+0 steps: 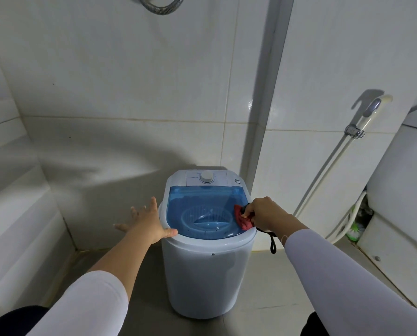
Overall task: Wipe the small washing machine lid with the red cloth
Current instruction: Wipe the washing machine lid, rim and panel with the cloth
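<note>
A small white washing machine (202, 275) stands on the floor against the tiled wall. Its lid (197, 202) is see-through blue, and a basket shows beneath it. My right hand (263, 214) grips a bunched red cloth (242, 218) and presses it onto the lid's right edge. My left hand (145, 221) rests against the machine's left rim, thumb on the front edge, fingers spread apart and holding nothing. A black strap (272, 242) hangs below my right wrist.
A white control panel with a round dial (206, 177) sits behind the lid. A bidet sprayer with hose (357, 128) hangs on the wall to the right. A white toilet (401, 202) fills the right side. A shower hose (161, 6) loops overhead.
</note>
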`<action>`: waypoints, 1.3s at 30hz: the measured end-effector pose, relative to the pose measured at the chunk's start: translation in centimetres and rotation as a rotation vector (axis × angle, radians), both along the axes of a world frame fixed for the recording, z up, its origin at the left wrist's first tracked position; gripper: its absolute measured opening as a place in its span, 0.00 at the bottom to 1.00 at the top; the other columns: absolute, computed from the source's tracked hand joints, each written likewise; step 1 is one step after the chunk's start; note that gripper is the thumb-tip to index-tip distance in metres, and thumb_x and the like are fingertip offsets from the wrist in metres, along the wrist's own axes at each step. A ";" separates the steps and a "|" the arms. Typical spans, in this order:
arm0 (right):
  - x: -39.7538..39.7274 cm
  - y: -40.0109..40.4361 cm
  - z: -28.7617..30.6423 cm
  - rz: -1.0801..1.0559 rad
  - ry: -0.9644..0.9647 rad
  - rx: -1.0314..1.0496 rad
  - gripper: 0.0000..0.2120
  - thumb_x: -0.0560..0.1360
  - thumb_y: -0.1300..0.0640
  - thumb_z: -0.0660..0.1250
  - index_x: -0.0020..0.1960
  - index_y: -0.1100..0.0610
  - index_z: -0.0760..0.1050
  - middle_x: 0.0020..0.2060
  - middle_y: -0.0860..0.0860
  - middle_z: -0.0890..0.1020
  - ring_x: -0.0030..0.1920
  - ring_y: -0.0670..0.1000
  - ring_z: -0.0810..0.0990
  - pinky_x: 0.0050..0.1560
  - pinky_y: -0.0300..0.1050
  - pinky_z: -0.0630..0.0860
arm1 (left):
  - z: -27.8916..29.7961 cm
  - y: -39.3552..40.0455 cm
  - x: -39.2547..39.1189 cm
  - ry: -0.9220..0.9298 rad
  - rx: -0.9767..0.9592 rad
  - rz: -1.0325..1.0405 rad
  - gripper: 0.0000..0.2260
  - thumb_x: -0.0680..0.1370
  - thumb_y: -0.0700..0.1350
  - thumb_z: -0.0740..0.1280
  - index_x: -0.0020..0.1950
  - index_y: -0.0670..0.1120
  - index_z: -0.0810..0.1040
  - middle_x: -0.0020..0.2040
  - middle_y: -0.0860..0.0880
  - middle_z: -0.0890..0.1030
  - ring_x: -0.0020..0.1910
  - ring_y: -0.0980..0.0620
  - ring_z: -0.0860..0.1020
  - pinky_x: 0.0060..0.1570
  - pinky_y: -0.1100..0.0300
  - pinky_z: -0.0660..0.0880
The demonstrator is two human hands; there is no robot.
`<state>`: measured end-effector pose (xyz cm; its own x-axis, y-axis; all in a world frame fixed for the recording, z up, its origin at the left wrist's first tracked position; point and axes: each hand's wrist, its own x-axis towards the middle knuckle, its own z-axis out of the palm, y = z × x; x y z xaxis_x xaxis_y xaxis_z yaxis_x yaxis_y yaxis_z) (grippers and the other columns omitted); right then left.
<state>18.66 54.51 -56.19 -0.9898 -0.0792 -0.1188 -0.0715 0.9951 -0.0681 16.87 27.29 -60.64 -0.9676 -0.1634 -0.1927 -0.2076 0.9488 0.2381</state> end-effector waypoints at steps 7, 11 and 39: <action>-0.7 -2.9 3.5 0.119 0.037 -0.067 0.17 0.77 0.64 0.62 0.64 0.52 0.77 0.63 0.54 0.78 0.62 0.55 0.75 0.64 0.43 0.68 | 0.9 -0.9 -2.4 -0.032 0.237 0.058 0.52 0.71 0.63 0.70 0.79 0.46 0.39 0.80 0.43 0.52 0.78 0.39 0.55 0.75 0.43 0.56; -1.7 -6.6 3.0 0.253 0.001 -0.080 0.20 0.76 0.65 0.63 0.65 0.49 0.75 0.63 0.53 0.77 0.62 0.55 0.75 0.64 0.46 0.69 | 1.3 -1.3 -3.9 0.046 0.196 0.066 0.47 0.75 0.60 0.68 0.79 0.44 0.41 0.79 0.41 0.56 0.77 0.39 0.58 0.75 0.45 0.57; -1.3 -12.4 -0.8 0.530 -0.040 0.117 0.23 0.77 0.60 0.63 0.71 0.51 0.68 0.69 0.54 0.72 0.69 0.57 0.70 0.70 0.46 0.65 | -0.8 -1.0 -5.7 0.104 0.213 0.127 0.48 0.72 0.60 0.71 0.80 0.50 0.43 0.79 0.43 0.55 0.78 0.40 0.49 0.69 0.29 0.52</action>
<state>17.40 42.07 -56.95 -0.8124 -0.5500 -0.1935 -0.5650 0.8247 0.0279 11.17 26.29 -61.48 -0.9583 -0.2510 -0.1364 -0.2857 0.8428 0.4562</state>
